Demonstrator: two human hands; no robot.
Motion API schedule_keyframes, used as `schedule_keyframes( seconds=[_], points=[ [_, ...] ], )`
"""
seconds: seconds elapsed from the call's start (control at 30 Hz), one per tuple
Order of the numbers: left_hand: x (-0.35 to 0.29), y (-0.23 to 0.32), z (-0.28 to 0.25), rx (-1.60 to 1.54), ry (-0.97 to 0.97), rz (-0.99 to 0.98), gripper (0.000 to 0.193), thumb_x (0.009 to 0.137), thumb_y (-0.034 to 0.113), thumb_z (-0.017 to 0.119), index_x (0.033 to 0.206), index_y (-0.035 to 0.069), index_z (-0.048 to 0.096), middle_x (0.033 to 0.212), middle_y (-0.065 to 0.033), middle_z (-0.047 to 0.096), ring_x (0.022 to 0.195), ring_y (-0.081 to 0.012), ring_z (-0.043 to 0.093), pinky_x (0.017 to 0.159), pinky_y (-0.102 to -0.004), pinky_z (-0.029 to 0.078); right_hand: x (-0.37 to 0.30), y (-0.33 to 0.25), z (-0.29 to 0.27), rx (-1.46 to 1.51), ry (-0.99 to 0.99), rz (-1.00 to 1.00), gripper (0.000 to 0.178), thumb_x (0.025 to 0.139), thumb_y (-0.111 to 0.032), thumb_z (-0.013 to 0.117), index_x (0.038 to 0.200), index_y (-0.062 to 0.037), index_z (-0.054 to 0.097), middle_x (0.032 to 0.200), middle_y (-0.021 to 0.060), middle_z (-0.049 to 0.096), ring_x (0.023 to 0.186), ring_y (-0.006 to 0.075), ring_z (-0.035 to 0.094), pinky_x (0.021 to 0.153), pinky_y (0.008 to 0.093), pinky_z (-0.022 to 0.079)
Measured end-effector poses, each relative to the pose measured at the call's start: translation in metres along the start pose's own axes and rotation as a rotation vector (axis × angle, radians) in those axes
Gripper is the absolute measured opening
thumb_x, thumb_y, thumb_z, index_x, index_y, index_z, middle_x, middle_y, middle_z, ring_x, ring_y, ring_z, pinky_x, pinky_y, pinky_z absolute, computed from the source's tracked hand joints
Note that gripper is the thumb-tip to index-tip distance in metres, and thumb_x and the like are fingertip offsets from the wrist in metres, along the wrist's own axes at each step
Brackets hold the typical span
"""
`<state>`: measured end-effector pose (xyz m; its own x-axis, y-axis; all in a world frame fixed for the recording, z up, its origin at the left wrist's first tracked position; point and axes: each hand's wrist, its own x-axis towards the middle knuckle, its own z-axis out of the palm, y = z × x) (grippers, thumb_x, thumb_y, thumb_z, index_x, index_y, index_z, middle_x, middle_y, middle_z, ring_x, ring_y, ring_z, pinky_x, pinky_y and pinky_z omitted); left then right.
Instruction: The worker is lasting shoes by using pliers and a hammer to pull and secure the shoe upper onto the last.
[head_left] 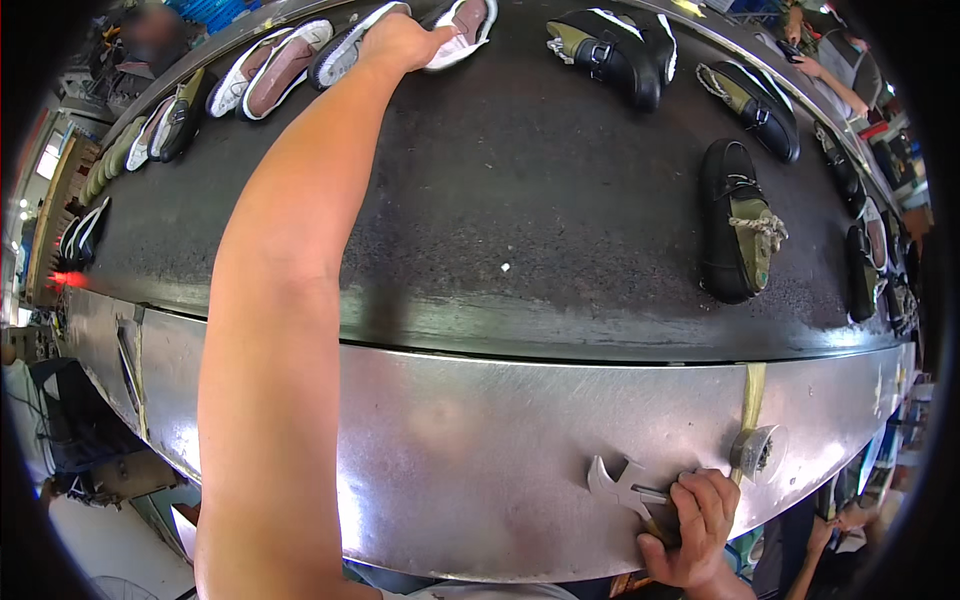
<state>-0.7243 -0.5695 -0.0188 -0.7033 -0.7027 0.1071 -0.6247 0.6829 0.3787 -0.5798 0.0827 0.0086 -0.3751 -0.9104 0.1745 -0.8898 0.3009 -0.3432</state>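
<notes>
My left arm reaches over the dark belt to its far side. There my left hand [402,42] is closed at a pair of pale shoes. Its fingers lie over the top of the left shoe [343,58], and its thumb presses on the right shoe [466,22], which has a mauve inside and a white edge. The fingertips are partly hidden. Low on the right, my right hand [700,525] is wrapped around the handles of metal lasting pincers [622,488]. Their jaws point left, above the metal ledge [450,450].
Black loafers [728,215] with olive insides stand on the belt [480,200] at the right and far right. More shoes [280,75] line its far left edge. A small round dish [762,453] sits on the ledge near my right hand. Other people are around the belt.
</notes>
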Motion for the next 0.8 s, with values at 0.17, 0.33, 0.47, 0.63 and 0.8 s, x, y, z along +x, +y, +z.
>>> schedule_keyframes(
  seconds=[0.17, 0.33, 0.47, 0.63, 0.8],
  points=[
    [-0.041, 0.007, -0.016, 0.409, 0.088, -0.1, 0.07, 0.09, 0.065, 0.061, 0.14, 0.016, 0.064, 0.161, -0.0179, 0.036, 0.15, -0.0397, 0.027, 0.117, -0.0574, 0.027, 0.008, -0.003, 0.001, 0.0, -0.004, 0.036, 0.06, 0.076, -0.032, 0.074, 0.116, 0.0103, 0.06, 0.116, 0.027, 0.059, 0.106, 0.0458, 0.056, 0.092, 0.0567, 0.045],
    [-0.056, -0.032, -0.026, 0.406, 0.141, -0.084, 0.085, 0.083, 0.081, 0.056, 0.137, 0.016, 0.067, 0.169, -0.0248, 0.007, 0.153, -0.052, 0.007, 0.12, -0.0626, 0.017, 0.009, -0.01, 0.001, -0.035, -0.001, 0.04, 0.059, 0.076, -0.032, 0.074, 0.115, 0.0098, 0.06, 0.117, 0.0268, 0.059, 0.106, 0.0459, 0.056, 0.092, 0.0568, 0.044],
    [-0.051, -0.041, -0.021, 0.311, 0.027, -0.079, 0.106, 0.075, 0.09, 0.056, 0.142, 0.008, 0.061, 0.166, -0.0295, 0.016, 0.151, -0.0517, 0.019, 0.121, -0.0515, 0.025, 0.008, -0.012, 0.003, -0.013, 0.011, 0.04, 0.058, 0.076, -0.032, 0.075, 0.114, 0.0095, 0.06, 0.117, 0.0263, 0.059, 0.107, 0.0457, 0.056, 0.092, 0.0567, 0.044],
    [-0.044, -0.044, -0.012, 0.241, 0.013, -0.031, 0.103, 0.082, 0.084, 0.053, 0.136, -0.003, 0.061, 0.143, -0.0243, 0.056, 0.145, -0.0366, 0.037, 0.113, -0.0465, 0.04, 0.009, -0.016, 0.004, -0.009, 0.014, 0.025, 0.059, 0.075, -0.032, 0.076, 0.115, 0.0088, 0.06, 0.117, 0.0258, 0.059, 0.107, 0.0454, 0.056, 0.092, 0.0566, 0.044],
    [-0.095, -0.028, -0.039, 0.155, -0.047, -0.092, 0.099, 0.082, 0.08, 0.059, 0.134, -0.005, 0.062, 0.137, -0.0311, 0.058, 0.133, -0.0398, 0.052, 0.109, -0.0441, 0.046, 0.007, -0.018, 0.009, 0.006, 0.071, 0.026, 0.06, 0.075, -0.031, 0.077, 0.121, 0.0036, 0.06, 0.119, 0.0203, 0.06, 0.11, 0.0428, 0.056, 0.092, 0.0531, 0.042]
  ],
)
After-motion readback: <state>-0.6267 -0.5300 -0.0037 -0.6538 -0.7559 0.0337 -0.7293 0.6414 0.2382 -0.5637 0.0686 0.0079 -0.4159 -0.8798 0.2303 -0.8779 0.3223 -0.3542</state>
